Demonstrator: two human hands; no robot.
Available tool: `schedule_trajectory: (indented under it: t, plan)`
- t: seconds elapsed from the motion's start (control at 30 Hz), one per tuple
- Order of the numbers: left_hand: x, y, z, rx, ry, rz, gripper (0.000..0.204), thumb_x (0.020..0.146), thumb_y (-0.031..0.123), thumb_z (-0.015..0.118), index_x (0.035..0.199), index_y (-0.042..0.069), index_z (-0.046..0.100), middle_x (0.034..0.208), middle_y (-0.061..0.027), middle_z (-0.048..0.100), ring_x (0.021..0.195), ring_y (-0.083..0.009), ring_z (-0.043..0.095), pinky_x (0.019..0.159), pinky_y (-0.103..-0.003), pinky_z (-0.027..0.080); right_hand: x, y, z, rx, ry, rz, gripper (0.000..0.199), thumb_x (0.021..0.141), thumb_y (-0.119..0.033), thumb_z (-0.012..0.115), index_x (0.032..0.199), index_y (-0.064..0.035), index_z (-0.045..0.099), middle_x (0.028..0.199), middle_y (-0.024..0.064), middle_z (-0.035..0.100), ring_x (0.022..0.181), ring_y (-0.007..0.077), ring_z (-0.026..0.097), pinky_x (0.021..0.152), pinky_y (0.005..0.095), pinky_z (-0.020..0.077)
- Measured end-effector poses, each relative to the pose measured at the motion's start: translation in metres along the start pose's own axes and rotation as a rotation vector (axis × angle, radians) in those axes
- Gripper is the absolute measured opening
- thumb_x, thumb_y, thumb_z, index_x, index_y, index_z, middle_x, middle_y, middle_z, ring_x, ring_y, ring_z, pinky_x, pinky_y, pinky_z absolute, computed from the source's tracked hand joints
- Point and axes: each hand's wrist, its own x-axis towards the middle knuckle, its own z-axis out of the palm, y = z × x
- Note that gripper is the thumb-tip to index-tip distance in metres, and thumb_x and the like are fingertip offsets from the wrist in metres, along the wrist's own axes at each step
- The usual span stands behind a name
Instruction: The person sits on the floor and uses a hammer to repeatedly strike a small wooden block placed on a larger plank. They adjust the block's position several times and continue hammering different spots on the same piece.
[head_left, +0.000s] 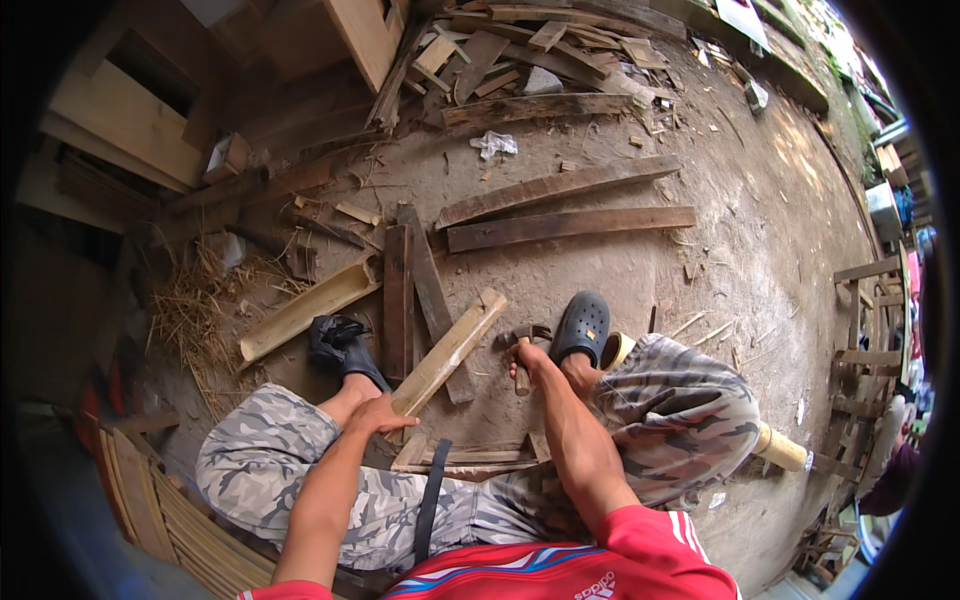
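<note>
A pale split bamboo piece [452,352] slants across dark planks between my feet. My left hand [376,413] is closed at its near end, the thumb stretched along the near side; part of the grip is hidden. To the right of the bamboo, my right hand [531,358] grips a hammer [522,380] by its wooden handle, with the dark head above my fingers. The hammer is apart from the bamboo. Two dark planks [398,300] support or lie under the bamboo's middle. Another split bamboo trough [310,310] lies beyond my left foot.
Two long boards [570,228] lie ahead on the dirt ground. Behind them is a heap of scrap wood [530,60]. Straw [205,300] is scattered at left, near wooden furniture [120,120]. A bamboo pole [783,448] sticks out beside my right knee. A wooden rack [865,360] stands at far right.
</note>
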Motion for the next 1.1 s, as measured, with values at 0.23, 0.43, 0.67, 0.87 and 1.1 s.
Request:
schedule_trajectory:
  t: [0.23, 0.43, 0.67, 0.87, 1.1]
  plan:
    - [0.007, 0.040, 0.035, 0.159, 0.183, -0.351, 0.110, 0.061, 0.061, 0.082, 0.139, -0.002, 0.037, 0.129, -0.0214, 0.057, 0.120, -0.0334, 0.057, 0.094, -0.046, 0.049, -0.015, 0.007, -0.004, -0.084, 0.091, -0.058, 0.011, 0.089, -0.011, 0.058, 0.083, -0.0031, 0.053, 0.063, 0.0060, 0.051, 0.048, 0.0169, 0.051, 0.042, 0.0329, 0.0470]
    - [0.007, 0.079, 0.012, 0.074, 0.301, -0.199, 0.100, 0.071, 0.056, 0.078, 0.142, 0.001, 0.033, 0.140, -0.0197, 0.044, 0.127, -0.0322, 0.048, 0.096, -0.045, 0.046, -0.034, 0.005, -0.003, -0.281, 0.165, -0.147, 0.017, 0.086, -0.012, 0.064, 0.081, -0.0003, 0.053, 0.062, 0.0066, 0.050, 0.048, 0.0202, 0.051, 0.043, 0.0369, 0.0460]
    - [0.059, 0.118, 0.034, 0.055, 0.755, 0.074, 0.095, 0.081, 0.040, 0.073, 0.150, 0.004, 0.020, 0.130, -0.0176, 0.043, 0.119, -0.0354, 0.048, 0.097, -0.049, 0.042, -0.070, -0.009, 0.007, -0.413, 0.270, -0.261, 0.017, 0.083, -0.010, 0.066, 0.080, 0.0015, 0.054, 0.064, 0.0087, 0.053, 0.049, 0.0231, 0.054, 0.043, 0.0391, 0.0462]
    - [0.073, 0.123, 0.044, 0.064, 0.516, -0.072, 0.093, 0.085, 0.030, 0.070, 0.153, 0.008, 0.012, 0.130, -0.0193, 0.045, 0.120, -0.0355, 0.049, 0.098, -0.048, 0.042, -0.103, -0.041, 0.005, -0.517, 0.332, -0.328, 0.017, 0.084, -0.015, 0.067, 0.086, -0.0017, 0.056, 0.064, 0.0059, 0.055, 0.049, 0.0211, 0.054, 0.045, 0.0375, 0.0459]
    - [0.078, 0.113, 0.028, 0.229, 0.411, -0.077, 0.103, 0.085, 0.031, 0.066, 0.155, 0.007, -0.007, 0.135, -0.0211, 0.043, 0.121, -0.0343, 0.046, 0.103, -0.046, 0.035, -0.143, -0.072, 0.024, -0.566, 0.289, -0.410, 0.021, 0.085, -0.018, 0.067, 0.088, -0.0016, 0.054, 0.064, 0.0053, 0.055, 0.049, 0.0175, 0.055, 0.044, 0.0348, 0.0480]
